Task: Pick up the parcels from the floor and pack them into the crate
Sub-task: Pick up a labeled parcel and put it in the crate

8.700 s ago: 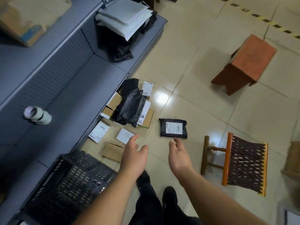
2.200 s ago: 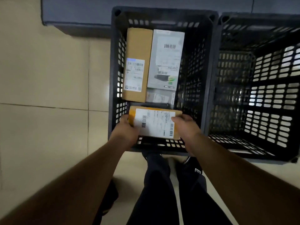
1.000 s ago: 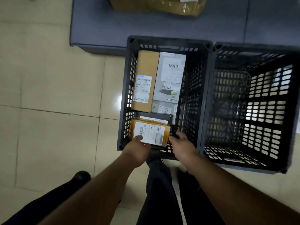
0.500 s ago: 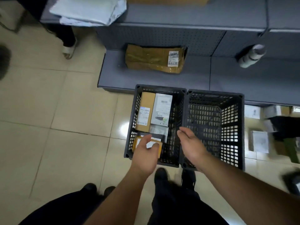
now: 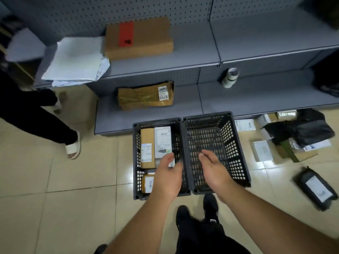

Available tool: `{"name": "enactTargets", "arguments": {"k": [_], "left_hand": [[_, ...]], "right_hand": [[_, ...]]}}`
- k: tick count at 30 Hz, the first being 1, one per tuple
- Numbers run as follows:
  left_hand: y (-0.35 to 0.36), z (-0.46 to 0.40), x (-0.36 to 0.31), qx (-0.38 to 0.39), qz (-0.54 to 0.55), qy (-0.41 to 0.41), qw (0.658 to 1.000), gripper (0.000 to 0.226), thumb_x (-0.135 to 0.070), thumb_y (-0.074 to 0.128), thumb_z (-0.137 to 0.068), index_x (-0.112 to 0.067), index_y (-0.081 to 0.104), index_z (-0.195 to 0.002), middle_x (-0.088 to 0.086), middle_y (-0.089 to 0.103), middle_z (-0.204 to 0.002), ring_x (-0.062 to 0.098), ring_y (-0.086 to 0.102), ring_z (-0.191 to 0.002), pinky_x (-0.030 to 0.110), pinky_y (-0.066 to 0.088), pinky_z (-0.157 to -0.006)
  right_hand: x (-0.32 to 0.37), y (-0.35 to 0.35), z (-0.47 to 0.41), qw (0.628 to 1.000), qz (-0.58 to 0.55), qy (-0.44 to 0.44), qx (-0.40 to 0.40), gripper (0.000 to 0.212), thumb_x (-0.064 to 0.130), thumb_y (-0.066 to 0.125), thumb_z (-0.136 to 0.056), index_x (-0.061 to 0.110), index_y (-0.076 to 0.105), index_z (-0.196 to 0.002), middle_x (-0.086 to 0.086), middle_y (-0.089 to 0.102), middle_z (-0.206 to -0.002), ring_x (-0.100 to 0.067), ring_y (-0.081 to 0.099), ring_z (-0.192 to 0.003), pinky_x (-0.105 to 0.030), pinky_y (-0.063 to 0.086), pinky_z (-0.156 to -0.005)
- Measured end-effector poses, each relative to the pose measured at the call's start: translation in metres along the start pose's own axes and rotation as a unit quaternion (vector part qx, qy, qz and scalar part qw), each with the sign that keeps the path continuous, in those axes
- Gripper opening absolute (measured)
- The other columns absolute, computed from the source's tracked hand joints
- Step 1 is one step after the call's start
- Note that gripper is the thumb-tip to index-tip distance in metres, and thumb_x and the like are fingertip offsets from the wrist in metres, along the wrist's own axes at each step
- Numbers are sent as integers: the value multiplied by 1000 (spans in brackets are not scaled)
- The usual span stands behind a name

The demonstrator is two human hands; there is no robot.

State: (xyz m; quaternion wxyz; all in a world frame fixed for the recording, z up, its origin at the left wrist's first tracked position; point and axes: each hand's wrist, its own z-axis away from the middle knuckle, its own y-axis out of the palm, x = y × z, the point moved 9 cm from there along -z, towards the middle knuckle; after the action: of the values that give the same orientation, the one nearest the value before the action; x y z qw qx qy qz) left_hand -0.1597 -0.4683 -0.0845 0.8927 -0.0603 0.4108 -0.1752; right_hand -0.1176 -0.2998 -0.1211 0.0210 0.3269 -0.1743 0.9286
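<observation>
Both hands, left (image 5: 167,177) and right (image 5: 213,170), hover empty and relaxed above the crate (image 5: 136,158) holding parcels (image 5: 146,151).

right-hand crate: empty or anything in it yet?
Empty, as far as visible. The right crate shows only its bare mesh floor; the right hand hides part. All packed boxes sit in the left crate.

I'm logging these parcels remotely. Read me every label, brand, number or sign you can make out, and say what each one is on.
No text here is legible.
Tall brown box in the left crate: white label, too blurred.
Grey box beside it: barcode, unreadable.
Yellow parcel in the crate: barcode label, too small.
Taped parcel on the shelf: label blurred.
Black mailer on the floor: label blurred.
</observation>
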Motion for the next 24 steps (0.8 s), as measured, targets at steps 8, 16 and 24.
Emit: {"name": "enactTargets", "arguments": {"k": [8, 16, 24], "left_hand": [[82, 25, -31, 41, -96, 23, 994, 27, -22, 54, -105, -34, 51, -128, -29, 54, -105, -9, 55, -86, 2, 42, -58], [225, 58, -64, 91, -185, 53, 977, 45, -36, 57, -100, -36, 48, -144, -15, 53, -145, 14, 56, -122, 38, 45, -107], [402, 112, -91, 172, -285, 104, 937, 45, -35, 58, -100, -33, 48, -144, -17, 56, -127, 1, 58, -97, 23, 39, -83]], "right_hand": [[-38, -105, 22, 992, -92, 34, -79, 38, 51, 39, -103, 41, 45, -139, 0, 61, -119, -25, 59, -106, -42, 47, -101], [-100, -249, 44, 969, -191, 63, -141, 43, 44, 38, -105, 33, 41, -147, 0, 56, -131, -22, 52, -112, -31, 39, -97], [-192, -397, 62, 934, -279, 117, -193, 46, 48, 34, -105, 34, 37, -149, -1, 54, -128, -25, 52, -115, -36, 39, -96]]}}
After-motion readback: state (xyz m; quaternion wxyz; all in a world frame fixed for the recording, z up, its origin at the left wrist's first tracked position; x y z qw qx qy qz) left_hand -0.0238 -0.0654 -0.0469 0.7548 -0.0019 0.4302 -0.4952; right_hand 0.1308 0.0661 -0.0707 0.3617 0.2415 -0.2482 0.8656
